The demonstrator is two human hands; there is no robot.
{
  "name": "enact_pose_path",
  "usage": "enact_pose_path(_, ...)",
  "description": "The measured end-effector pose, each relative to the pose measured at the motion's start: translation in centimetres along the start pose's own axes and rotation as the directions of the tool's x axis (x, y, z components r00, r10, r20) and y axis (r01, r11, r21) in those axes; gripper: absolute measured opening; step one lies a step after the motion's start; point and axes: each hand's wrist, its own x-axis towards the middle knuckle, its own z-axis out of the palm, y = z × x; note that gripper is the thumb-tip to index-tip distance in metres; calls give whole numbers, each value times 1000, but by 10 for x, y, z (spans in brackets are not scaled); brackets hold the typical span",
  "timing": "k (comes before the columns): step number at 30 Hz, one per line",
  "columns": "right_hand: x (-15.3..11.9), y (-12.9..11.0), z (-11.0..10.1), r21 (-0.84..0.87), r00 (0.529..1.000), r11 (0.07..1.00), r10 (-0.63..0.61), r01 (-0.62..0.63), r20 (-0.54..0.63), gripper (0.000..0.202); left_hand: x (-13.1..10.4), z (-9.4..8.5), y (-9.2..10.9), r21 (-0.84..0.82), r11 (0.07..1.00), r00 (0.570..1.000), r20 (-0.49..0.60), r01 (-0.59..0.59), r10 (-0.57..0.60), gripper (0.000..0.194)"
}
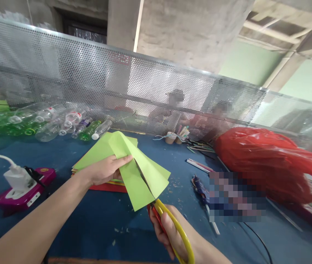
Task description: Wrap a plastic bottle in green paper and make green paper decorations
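Observation:
My left hand (106,169) is closed on a sheet of light green paper (138,192), the thumb lying on top. A slit runs up the sheet from its near edge, and the paper spreads to both sides of it. My right hand (169,227) grips scissors (178,234) with one yellow handle and one red handle. Their dark blades lie in the slit and point up toward my left thumb. Beneath the left hand is a stack of coloured paper (90,159), green on top with yellow and red edges showing.
Plastic bottles (48,123) lie at the back left. A purple power strip (25,190) with a white plug sits at left. A blue glue gun (199,187), partly blurred out, and a red plastic bag (257,157) are at right. Cups with sticks (176,136) stand before a perforated metal screen (90,80).

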Motion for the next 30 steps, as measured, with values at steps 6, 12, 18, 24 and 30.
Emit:
enact_pose_path(6, 3, -1, 2, 37, 1000, 999, -17, 17, -10, 62, 1, 0, 2, 32, 999, 999, -31, 12, -11, 27)
enact_pose_path(12, 9, -3, 3, 38, 999, 999, 7, -6, -39, 65, 8, -3, 2, 87, 989, 984, -122, -122, 132, 33)
enact_pose_path(18, 8, -3, 1, -52, 1000, 999, -17, 16, -4, 61, 14, -4, 2, 30, 971, 933, -270, -239, 238, 30)
enact_pose_path(24, 5, -10, -5, -144, 993, 986, -65, 80, 102, 62, 10, -3, 4, 41, 974, 948, -222, -225, 228, 31)
enact_pose_path(30, 2, -16, -5, -132, 997, 990, -37, 46, 68, 64, 10, -3, 2, 120, 967, 962, -133, -224, 239, 34)
